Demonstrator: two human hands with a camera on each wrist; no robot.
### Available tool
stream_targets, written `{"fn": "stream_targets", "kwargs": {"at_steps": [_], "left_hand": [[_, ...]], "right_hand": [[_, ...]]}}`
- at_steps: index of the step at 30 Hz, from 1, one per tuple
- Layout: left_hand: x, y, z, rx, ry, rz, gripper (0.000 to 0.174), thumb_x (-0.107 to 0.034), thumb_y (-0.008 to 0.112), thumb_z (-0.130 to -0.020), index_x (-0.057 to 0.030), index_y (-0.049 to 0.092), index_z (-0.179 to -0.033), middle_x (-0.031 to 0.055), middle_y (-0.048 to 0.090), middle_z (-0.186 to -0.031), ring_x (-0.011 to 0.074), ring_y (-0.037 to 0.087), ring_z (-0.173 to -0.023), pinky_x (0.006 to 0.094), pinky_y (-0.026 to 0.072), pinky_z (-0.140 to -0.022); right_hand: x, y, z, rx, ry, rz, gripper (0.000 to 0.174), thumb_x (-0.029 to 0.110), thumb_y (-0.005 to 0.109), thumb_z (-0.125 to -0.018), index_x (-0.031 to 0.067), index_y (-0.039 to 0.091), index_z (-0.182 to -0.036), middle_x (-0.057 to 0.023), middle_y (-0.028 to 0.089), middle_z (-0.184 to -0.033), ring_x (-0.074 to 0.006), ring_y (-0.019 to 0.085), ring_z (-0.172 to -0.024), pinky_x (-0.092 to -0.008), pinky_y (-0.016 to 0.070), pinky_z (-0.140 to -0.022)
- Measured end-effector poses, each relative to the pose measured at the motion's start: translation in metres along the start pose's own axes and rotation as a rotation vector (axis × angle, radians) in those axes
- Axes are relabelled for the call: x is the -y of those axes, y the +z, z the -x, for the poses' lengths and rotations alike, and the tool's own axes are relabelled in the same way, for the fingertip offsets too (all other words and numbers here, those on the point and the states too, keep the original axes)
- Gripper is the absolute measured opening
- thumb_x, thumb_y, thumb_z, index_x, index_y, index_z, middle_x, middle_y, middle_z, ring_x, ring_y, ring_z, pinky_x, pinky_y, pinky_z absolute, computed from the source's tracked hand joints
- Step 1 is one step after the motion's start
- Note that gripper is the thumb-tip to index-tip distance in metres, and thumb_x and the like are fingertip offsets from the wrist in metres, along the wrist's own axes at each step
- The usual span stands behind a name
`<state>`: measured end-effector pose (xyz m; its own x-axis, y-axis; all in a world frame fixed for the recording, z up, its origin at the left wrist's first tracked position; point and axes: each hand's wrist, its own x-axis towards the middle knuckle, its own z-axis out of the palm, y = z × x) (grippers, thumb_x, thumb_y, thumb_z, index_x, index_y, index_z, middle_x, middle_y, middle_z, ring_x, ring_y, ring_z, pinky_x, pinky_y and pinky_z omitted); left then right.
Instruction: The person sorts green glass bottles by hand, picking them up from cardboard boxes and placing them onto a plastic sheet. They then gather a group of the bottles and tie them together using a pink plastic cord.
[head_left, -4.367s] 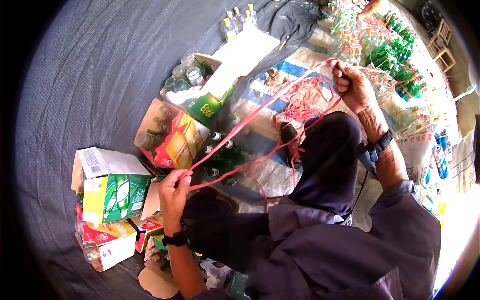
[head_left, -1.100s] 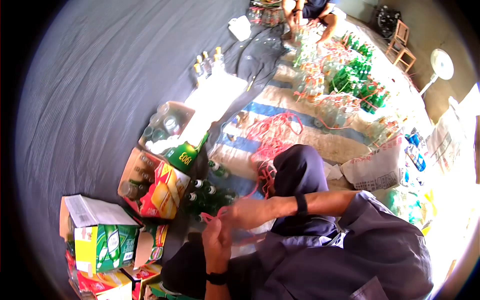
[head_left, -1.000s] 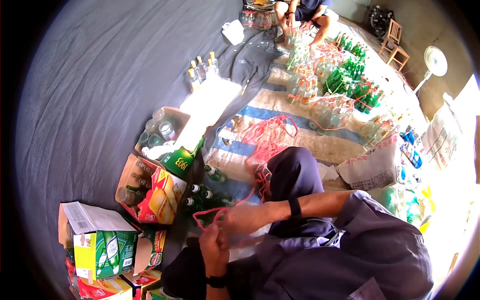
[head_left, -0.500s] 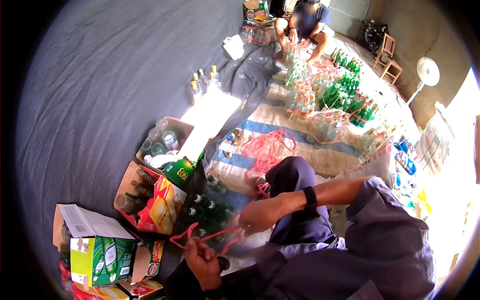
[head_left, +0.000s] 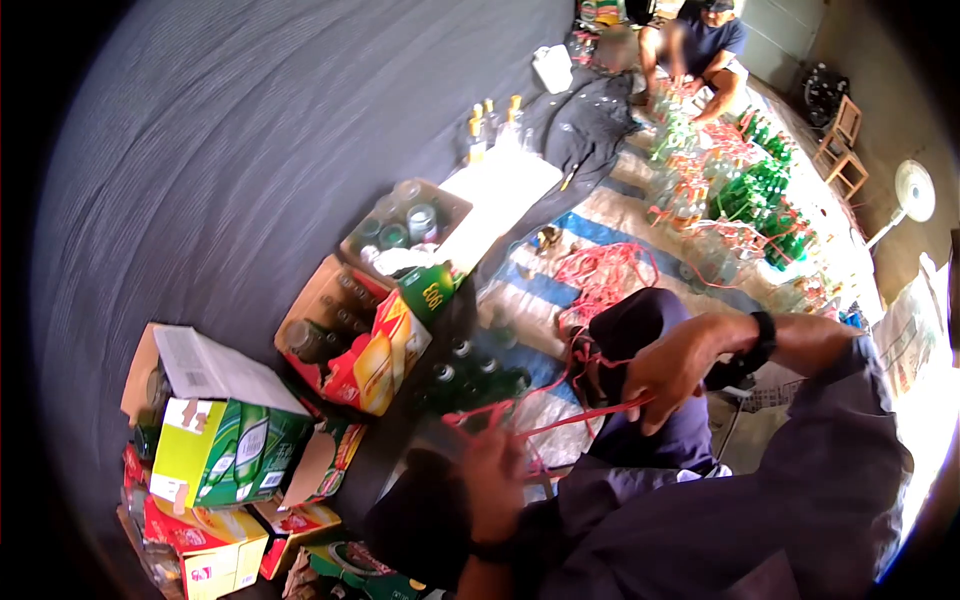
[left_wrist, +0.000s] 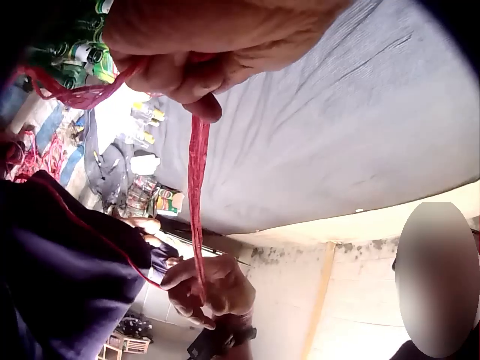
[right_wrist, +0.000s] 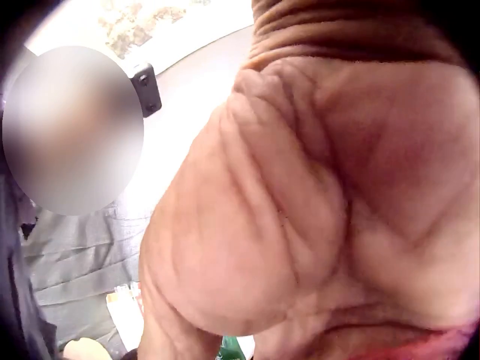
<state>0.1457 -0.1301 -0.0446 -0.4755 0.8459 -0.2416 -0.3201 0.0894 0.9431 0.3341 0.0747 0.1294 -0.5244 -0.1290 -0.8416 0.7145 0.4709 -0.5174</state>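
A strand of red plastic twine (head_left: 580, 418) runs between my two hands, above my lap. My left hand (head_left: 492, 478), blurred in the head view, grips one part of it; in the left wrist view the twine (left_wrist: 197, 180) hangs down from between its curled fingers. My right hand (head_left: 668, 372) pinches the twine near my raised knee. That same right hand (left_wrist: 214, 289) shows at the bottom of the left wrist view with the strand in its fingers. Its palm (right_wrist: 247, 217) fills the right wrist view. Dark green bottles (head_left: 470, 375) stand just beyond my left hand.
Cartons of bottles (head_left: 235, 450) line the left side. A loose heap of red twine (head_left: 605, 278) lies on the striped sheet (head_left: 600, 232). Farther back are bundled green bottles (head_left: 755, 195), a seated person (head_left: 712, 45), a chair (head_left: 845, 150) and a fan (head_left: 912, 190).
My hands, first wide apart with the twine stretched, came together over my lap, then drew apart again. My right hand has moved right with the twine, and the head view has shifted.
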Motion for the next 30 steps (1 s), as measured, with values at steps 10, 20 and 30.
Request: {"fn": "stream_targets", "kwargs": {"at_steps": [10,20,30], "left_hand": [[0.009,0.027,0.0,0.37,-0.309,0.204,0.018,-0.019,0.058,-0.099,-0.0024,0.062,-0.097,0.005,0.066,-0.079,0.0056,0.047,-0.05,0.0206,0.0361,-0.047],[0.015,0.06,0.013,0.341,-0.505,0.278,0.019,-0.025,0.061,-0.098,-0.0058,0.063,-0.097,0.0036,0.068,-0.082,0.0046,0.048,-0.051,0.0191,0.0348,-0.048],[0.029,0.015,-0.015,-0.048,-0.194,0.401,0.02,-0.024,0.059,-0.099,-0.0053,0.064,-0.094,0.0031,0.063,-0.073,0.0051,0.046,-0.049,0.0198,0.0308,-0.044]], "right_hand": [[0.015,-0.004,-0.022,-0.058,-0.084,0.06,0.042,0.037,0.065,-0.092,-0.0006,0.064,-0.112,-0.0145,0.07,-0.079,-0.0237,0.068,-0.07,-0.0374,0.0515,-0.063],[0.028,0.004,-0.08,-0.589,-0.31,0.118,0.038,0.03,0.063,-0.089,-0.0027,0.064,-0.109,-0.0207,0.071,-0.089,-0.0352,0.069,-0.087,-0.0427,0.0528,-0.076],[-0.013,0.047,-0.094,-0.755,-0.477,0.032,0.022,0.022,0.065,-0.09,0.0014,0.068,-0.094,-0.0146,0.068,-0.077,-0.0303,0.068,-0.073,-0.0389,0.0538,-0.067]]}}
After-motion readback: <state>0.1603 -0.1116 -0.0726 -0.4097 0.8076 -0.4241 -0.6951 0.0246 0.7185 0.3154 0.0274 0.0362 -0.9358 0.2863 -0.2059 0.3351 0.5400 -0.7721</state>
